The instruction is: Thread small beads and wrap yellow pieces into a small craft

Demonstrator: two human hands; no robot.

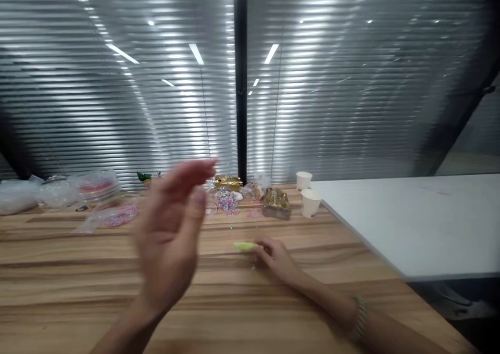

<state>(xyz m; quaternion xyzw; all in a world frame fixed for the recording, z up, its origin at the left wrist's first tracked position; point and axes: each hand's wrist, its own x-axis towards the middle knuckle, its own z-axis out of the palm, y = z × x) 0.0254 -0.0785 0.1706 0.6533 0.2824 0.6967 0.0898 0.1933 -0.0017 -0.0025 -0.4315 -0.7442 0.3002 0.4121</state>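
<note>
My left hand [170, 234] is raised above the wooden table [97, 291], blurred by motion, its fingers curved and apart from the thumb with nothing between them. Low over the table, my right hand [273, 260] pinches the right end of a small yellow-green item [245, 246], which points left. Behind it lie a pile of small pink, white and blue pieces [226, 200] and an open gold box [276, 203].
Two white paper cups [310, 203] [303, 180] stand right of the gold box. Clear plastic tubs [97, 186] and bags [17, 196] line the back left. A white table [422, 224] adjoins on the right. Blinds hang behind the glass.
</note>
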